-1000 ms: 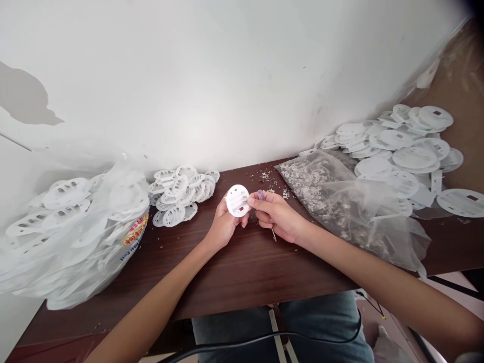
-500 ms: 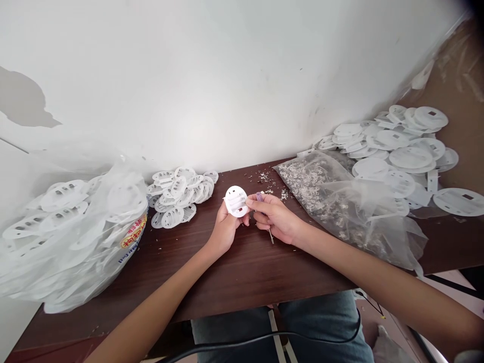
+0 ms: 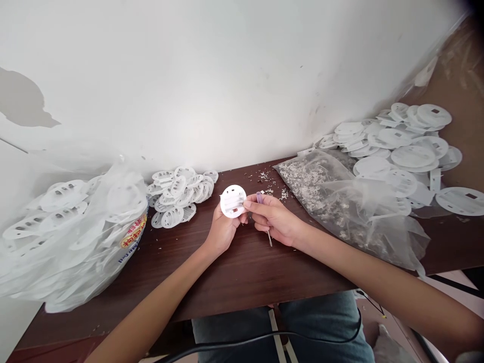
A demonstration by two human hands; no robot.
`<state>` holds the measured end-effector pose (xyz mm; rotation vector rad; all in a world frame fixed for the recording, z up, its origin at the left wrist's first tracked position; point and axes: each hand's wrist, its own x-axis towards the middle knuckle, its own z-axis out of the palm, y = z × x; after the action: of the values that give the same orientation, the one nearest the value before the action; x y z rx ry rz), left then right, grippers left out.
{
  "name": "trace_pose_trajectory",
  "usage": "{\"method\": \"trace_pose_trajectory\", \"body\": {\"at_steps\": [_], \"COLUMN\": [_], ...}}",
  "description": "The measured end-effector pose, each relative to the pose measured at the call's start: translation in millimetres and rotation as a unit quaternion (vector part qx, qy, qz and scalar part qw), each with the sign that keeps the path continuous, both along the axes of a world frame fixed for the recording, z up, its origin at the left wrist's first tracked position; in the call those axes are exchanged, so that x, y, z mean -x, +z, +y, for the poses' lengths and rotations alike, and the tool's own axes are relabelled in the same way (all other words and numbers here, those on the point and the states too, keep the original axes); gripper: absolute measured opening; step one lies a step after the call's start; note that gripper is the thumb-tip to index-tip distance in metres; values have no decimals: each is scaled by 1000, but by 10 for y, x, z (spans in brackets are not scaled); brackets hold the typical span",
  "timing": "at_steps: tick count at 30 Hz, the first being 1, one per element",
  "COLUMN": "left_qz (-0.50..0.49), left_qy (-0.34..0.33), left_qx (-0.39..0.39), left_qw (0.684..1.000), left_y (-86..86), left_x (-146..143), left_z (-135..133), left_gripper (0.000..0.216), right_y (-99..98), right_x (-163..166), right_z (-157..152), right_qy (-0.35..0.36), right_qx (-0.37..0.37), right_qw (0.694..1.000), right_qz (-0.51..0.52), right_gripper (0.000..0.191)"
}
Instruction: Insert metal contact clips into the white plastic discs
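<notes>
A round white plastic plate (image 3: 229,197) with small slots is held up above the table by my left hand (image 3: 222,229), whose fingers close on its lower edge. My right hand (image 3: 274,217) is closed around a screwdriver (image 3: 259,197); its purple handle shows above the fingers and the metal shaft points down below them. The right thumb and forefinger meet at the plate's right edge. Whether a small metal piece sits between those fingertips I cannot make out.
Small metal clips (image 3: 266,176) lie scattered on the dark table (image 3: 242,272). A clear bag of clips (image 3: 313,181) is at right, beside a heap of white plates (image 3: 412,156). Another plate pile (image 3: 181,194) and a full plastic bag (image 3: 86,252) are at left.
The plate and my left hand have shifted slightly left, and the plate faces me a little more. My right hand stays at its edge, still with the screwdriver.
</notes>
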<state>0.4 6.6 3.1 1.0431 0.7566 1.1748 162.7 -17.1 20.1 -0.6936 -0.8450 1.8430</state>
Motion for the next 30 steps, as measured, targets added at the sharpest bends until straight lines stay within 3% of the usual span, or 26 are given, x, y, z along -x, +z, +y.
{"method": "trace_pose_trajectory", "body": {"at_steps": [13,17,21,30], "left_qz": [15,-27,-34,-34], "left_qy": [20,42,-17,-56], "left_qx": [-9,-17,-29,-57], "left_qw": [1000,999,999,996], "left_y": [20,35,85,60], "left_x": [-20,-9,-44,-32], "left_z": [5,2,-59,-81], "left_gripper": [25,27,56,47], "right_y": [35,31,-2,-10], "right_x": [10,-5,-31,-95], "right_z": [-38,-7,49,112], "right_qy": [10,-21,-71,-91], "right_qx": [-9,4,31,33], "right_qw": [1000,1000,997,995], "right_qz": [7,19,17,-10], "right_gripper": [35,36,40,35]}}
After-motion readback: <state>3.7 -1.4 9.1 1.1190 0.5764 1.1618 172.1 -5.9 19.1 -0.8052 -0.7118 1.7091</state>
